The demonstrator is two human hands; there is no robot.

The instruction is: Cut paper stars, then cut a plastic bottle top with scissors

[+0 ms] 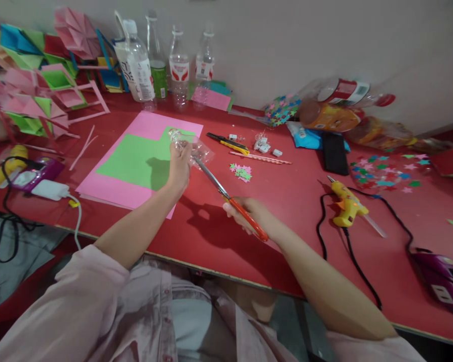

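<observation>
My left hand [180, 158] grips a clear piece of plastic bottle [204, 151], its neck end pointing up and left, above the green paper [132, 158]. In my right hand [249, 213] is a pair of scissors with red handles [251, 219]. Their metal blades point up and left, with the tips at the plastic beside my left fingers. I cannot tell whether the blades touch it. Pink paper [113, 193] lies under the green sheet. To the right of the plastic sits a small heap of green and pink paper stars [241, 172].
A yellow box cutter [234, 146] and a striped straw [262, 158] lie behind the stars. At right are a yellow glue gun [347, 203], its black cord and a phone [334, 153]. Plastic bottles [180, 75] stand along the wall; paper pinwheels [45, 95] crowd the left.
</observation>
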